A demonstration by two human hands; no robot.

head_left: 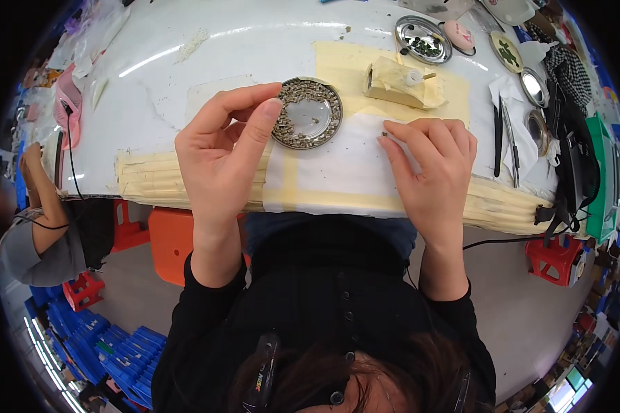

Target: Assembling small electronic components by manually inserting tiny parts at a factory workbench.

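Note:
A round metal dish (337, 126) holds many tiny metallic pieces, gathered mostly along its left and upper rim. My left hand (220, 144) reaches the dish's left side, thumb and forefinger curved toward each other in a pinch at the rim. Whatever lies between those fingertips is too small to make out. To the right of the dish, my right hand (430, 151) pinches a tiny metallic piece (384, 134) between thumb and forefinger, over a white sheet (344, 165) taped to the table. A few dark specks dot this sheet.
Behind my right hand sits a tape-wrapped block (396, 82). Farther right are a metal dish of dark green pieces (420, 45), a pink oval object (459, 36), tweezers (510, 148) and a green tray (599, 179). Another person's arm (45, 213) shows at far left.

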